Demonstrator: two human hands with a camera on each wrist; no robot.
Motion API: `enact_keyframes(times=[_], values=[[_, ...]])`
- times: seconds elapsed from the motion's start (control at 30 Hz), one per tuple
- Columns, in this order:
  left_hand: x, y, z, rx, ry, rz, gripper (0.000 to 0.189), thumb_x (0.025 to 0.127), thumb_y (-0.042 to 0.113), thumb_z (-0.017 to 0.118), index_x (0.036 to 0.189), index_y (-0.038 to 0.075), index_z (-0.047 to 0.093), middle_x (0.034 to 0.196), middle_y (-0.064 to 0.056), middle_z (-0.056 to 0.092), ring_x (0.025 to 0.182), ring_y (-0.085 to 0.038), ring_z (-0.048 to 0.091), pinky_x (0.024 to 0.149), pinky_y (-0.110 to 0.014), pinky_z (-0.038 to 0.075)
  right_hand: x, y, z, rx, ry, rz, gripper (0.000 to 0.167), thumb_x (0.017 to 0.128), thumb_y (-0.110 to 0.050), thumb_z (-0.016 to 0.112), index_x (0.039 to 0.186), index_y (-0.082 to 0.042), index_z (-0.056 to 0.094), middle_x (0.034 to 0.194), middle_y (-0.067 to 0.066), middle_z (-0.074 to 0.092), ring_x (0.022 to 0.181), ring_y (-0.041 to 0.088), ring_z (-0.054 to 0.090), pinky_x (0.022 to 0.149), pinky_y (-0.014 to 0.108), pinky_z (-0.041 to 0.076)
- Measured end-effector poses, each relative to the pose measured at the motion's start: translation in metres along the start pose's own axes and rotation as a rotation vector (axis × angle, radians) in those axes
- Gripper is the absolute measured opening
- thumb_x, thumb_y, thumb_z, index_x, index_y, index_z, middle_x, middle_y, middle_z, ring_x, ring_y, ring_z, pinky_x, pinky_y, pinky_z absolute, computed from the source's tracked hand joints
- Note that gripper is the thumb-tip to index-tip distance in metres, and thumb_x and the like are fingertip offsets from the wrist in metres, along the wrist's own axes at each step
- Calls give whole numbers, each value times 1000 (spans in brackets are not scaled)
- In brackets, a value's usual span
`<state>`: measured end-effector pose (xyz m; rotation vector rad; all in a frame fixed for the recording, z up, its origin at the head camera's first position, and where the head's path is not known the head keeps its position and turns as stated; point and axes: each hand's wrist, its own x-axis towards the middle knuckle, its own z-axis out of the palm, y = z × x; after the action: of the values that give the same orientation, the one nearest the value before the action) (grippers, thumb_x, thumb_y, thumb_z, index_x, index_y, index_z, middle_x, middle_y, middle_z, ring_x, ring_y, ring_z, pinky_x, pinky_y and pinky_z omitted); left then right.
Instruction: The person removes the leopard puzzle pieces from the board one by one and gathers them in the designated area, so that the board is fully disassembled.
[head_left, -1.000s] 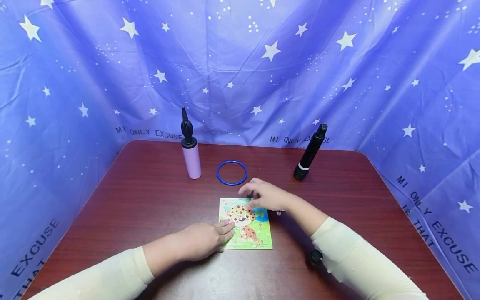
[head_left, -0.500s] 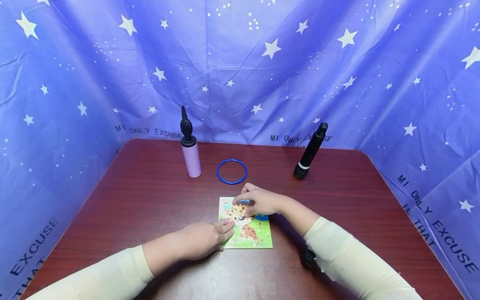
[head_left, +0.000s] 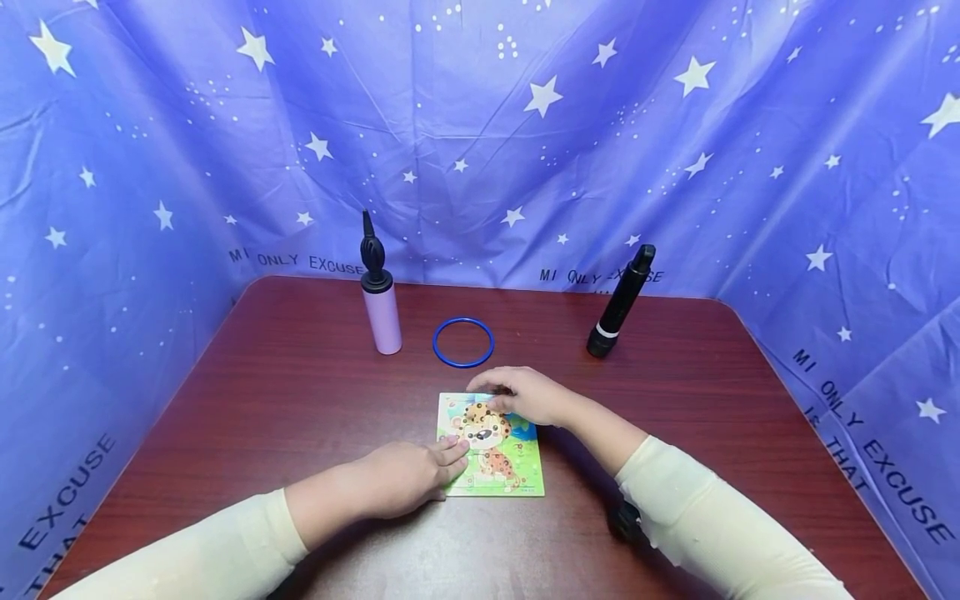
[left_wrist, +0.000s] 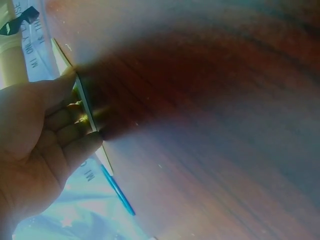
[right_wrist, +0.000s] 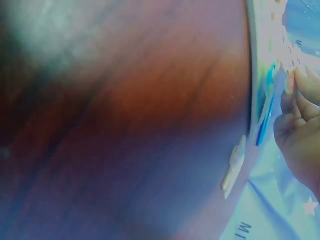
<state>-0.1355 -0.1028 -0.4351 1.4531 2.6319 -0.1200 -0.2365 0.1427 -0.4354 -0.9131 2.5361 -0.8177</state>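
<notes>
Flat, rectangular green-and-blue leopard puzzle (head_left: 493, 463), likely light, stiff card, best edge-held; straight-fingered left hand (head_left: 408, 477) touches nine o'clock; right hand (head_left: 534, 395), one o'clock, hold unclear.

Leopard jigsaw (head_left: 497, 460), bright green-blue, flat on reddish-brown table (head_left: 300, 400).
</notes>
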Motion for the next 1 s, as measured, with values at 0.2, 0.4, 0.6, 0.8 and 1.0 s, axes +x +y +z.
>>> enact_keyframes(times=[0.2, 0.4, 0.6, 0.8, 1.0], values=[[0, 0, 1, 48, 22, 7, 53, 96, 35, 60, 144, 14, 52, 156, -2, 40, 139, -19, 43, 106, -35, 47, 2, -1, 3, -35, -6, 15, 20, 96, -20, 63, 116, -20, 67, 108, -9, 65, 96, 9, 59, 88, 33, 51], [7, 0, 0, 119, 21, 44, 50, 95, 34, 60, 141, 16, 55, 157, 3, 38, 139, -23, 44, 105, -37, 48, 3, 2, 8, -84, 18, 19, 16, 95, -20, 64, 111, -21, 67, 108, -9, 65, 97, 9, 57, 88, 33, 49], [11, -3, -5, 112, -16, 72, 52, 93, 35, 64, 141, 16, 55, 156, 3, 40, 141, -28, 41, 109, -37, 44, 3, 3, 9, -118, 19, 0, 17, 96, -23, 64, 112, -20, 67, 108, -9, 65, 99, 9, 59, 89, 34, 50], [14, -3, -9, 68, -40, 60, 46, 93, 32, 63, 137, 18, 59, 156, 2, 39, 141, -30, 40, 109, -41, 43, 3, 4, 10, -54, 23, 25, 16, 96, -20, 64, 111, -19, 66, 102, -9, 65, 95, 9, 57, 87, 34, 49], [13, -5, -13, 41, -37, 64, 47, 91, 31, 66, 135, 16, 61, 155, 0, 41, 140, -29, 42, 110, -40, 42, 3, 6, 7, 85, 31, 38, 11, 96, -16, 62, 107, -18, 65, 93, -6, 64, 85, 10, 59, 78, 30, 51]])
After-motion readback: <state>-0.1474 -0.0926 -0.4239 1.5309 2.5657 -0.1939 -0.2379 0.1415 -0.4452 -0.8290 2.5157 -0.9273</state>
